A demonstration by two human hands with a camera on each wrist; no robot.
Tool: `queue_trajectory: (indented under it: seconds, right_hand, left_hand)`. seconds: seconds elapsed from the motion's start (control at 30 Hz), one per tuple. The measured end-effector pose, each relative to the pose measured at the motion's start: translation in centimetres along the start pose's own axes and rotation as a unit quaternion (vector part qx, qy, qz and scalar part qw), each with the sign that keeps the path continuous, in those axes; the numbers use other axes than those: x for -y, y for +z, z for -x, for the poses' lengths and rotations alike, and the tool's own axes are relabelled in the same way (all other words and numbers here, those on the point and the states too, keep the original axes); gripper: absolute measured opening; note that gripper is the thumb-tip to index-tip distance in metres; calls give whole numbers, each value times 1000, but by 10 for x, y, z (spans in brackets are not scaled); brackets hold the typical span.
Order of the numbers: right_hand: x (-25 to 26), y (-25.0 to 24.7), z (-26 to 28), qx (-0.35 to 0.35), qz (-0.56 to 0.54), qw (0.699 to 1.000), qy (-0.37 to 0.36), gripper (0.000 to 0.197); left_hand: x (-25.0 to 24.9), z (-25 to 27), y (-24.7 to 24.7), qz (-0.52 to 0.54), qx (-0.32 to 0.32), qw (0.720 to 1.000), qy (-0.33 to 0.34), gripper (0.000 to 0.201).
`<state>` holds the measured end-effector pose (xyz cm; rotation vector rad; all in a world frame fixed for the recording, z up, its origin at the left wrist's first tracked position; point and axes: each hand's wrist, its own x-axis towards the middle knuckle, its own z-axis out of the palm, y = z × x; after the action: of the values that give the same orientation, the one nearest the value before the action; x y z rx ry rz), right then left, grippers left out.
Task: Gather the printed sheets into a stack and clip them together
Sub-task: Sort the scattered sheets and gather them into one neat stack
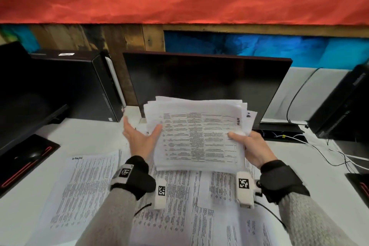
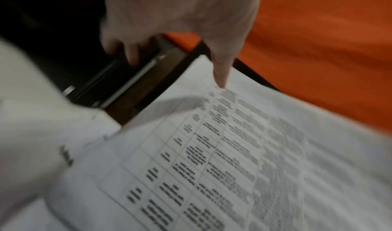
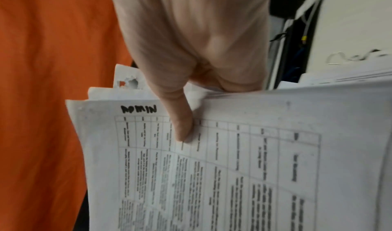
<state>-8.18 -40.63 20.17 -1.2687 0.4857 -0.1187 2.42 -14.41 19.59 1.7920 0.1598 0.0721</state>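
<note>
A thick, uneven stack of printed sheets (image 1: pixel 199 138) is held up above the white desk (image 1: pixel 83 134), in front of the monitor. My right hand (image 1: pixel 251 146) grips its right edge, thumb on the top sheet (image 3: pixel 182 125) and fingers hidden underneath. The top sheet (image 3: pixel 233 167) carries a table and a handwritten "ADMIN". My left hand (image 1: pixel 139 138) is spread open beside the stack's left edge, and its thumb tip (image 2: pixel 220 83) touches the top sheet (image 2: pixel 233 150). Several loose printed sheets (image 1: pixel 85 185) lie flat on the desk below my forearms. I see no clip.
A dark monitor (image 1: pixel 199 82) stands right behind the stack. At the left are a black computer tower (image 1: pixel 79 86), a second screen (image 1: pixel 20 96) and a black mouse pad (image 1: pixel 26 156). Cables (image 1: pixel 319 146) and another tower (image 1: pixel 343 106) occupy the right side.
</note>
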Motion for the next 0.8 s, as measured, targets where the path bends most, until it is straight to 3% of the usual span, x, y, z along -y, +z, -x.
queue_trajectory:
  seconds: [0.07,0.1,0.23,0.37,0.53,0.6,0.73,0.8]
  right_hand:
    - [-8,-1,2,13,-17,1000,15,28]
    - [-12,-1,3,17,-22,999,18,28]
    - [-29,4,6,10,-60,998,7,26]
    - [-44,8,10,-2,-60,998,-21,24]
    - [-69,7,11,-16,28,998,-51,45]
    - [-76,8,9,-56,35,995,-74,50]
    - [-72,15,10,-169,134,956,-199,58]
    - [-68,16,12,-174,245,918,-260,64]
  left_hand:
    - [12,-2,1,134,139,975,-107,64]
    - [18,-4,2,144,167,969,-110,53]
    - [31,1,10,132,114,983,-59,34]
    - [40,18,17,149,89,984,-38,45]
    - [55,28,18,144,80,985,-60,46]
    - [55,28,18,161,81,982,-60,47]
    - [37,30,20,182,78,979,-51,37]
    - [26,27,23,202,65,975,-64,34]
